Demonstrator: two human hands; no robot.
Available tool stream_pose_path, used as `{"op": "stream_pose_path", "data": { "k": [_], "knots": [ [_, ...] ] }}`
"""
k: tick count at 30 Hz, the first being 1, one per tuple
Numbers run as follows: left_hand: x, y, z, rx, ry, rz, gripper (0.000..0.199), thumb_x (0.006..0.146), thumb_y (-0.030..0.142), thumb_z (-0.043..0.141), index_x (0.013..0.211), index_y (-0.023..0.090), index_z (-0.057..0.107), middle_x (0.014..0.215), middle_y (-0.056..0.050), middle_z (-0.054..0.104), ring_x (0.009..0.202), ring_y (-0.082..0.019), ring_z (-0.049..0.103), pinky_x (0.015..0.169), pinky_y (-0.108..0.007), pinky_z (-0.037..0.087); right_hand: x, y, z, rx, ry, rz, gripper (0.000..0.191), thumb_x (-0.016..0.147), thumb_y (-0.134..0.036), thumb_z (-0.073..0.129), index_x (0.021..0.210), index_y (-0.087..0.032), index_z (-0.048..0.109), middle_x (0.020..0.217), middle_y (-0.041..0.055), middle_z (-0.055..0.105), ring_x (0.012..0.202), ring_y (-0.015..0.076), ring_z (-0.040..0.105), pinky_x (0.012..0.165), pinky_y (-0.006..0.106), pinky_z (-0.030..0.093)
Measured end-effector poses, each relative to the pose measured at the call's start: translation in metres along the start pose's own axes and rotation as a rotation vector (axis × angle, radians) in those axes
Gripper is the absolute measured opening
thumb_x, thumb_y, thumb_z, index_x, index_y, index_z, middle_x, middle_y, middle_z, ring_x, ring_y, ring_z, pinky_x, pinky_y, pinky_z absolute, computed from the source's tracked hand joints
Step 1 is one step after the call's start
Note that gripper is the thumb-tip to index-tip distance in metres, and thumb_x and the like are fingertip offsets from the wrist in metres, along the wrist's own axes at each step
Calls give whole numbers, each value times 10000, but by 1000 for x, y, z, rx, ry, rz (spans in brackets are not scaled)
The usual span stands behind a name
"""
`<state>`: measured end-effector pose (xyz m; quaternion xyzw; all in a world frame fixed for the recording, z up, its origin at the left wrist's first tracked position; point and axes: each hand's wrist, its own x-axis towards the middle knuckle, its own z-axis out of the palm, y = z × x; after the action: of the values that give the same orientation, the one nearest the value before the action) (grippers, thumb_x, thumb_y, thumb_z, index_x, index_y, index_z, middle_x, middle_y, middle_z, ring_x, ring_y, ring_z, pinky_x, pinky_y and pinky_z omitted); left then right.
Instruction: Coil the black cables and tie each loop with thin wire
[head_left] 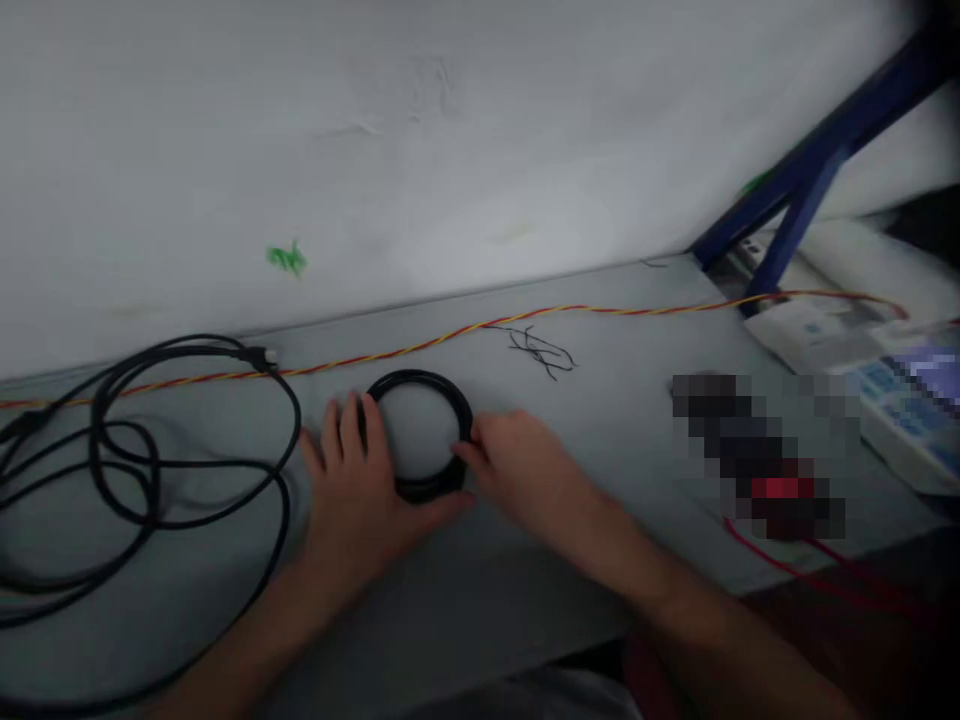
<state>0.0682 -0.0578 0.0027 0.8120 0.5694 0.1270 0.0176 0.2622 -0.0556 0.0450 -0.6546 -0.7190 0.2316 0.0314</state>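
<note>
White plaster wall (375, 150) rises behind a long grey counter (600, 440), with a small green mark (286, 258) on the plaster and a dark blue metal strut (817, 170) slanting across the upper right corner. A twisted red and yellow wire (420, 345) runs along the back of the counter, close to the wall, and a small tangle of thin black wires (540, 352) lies just in front of it. On the left, a long black cable (97, 440) sprawls in loose loops, ending in a small plug (262, 355) that rests against the twisted wire. Near the middle of the counter, a tight black cable coil (420, 378) lies flat in a ring, between the person's two bare hands. The left grip (352, 490) is spread against the coil's left side, its thumb reaching along the near edge, while the fingertips of the right grip (525, 480) touch the coil's right side. Both are in contact, but whether either is clamped on the coil cannot be told. To the right, a pixelated object (765, 450) with a red part sits on the counter, a thin red wire (795, 575) trails below it, and printed papers (907, 410) lie at the far edge.
</note>
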Motion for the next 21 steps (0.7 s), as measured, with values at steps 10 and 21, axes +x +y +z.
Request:
{"op": "stream_pose_path", "data": {
  "k": [10,21],
  "knots": [
    [9,-27,-9,6,-143,103,1366,646,758,744,1651,80,115,1623,-336,333,1529,-559,257,1194,-764,215,11,24,-21,227,52,-110,200,1001,-369,678,979,-213,801,827,44,771,758,202,704,706,290,475],
    [11,-37,-9,-41,-202,137,1425,649,880,692,1670,95,81,1679,-311,255,1564,-550,170,1213,-765,166,15,20,-2,343,110,-326,238,919,-103,703,1118,-200,791,1019,55,742,896,182,689,894,305,522]
  ]
}}
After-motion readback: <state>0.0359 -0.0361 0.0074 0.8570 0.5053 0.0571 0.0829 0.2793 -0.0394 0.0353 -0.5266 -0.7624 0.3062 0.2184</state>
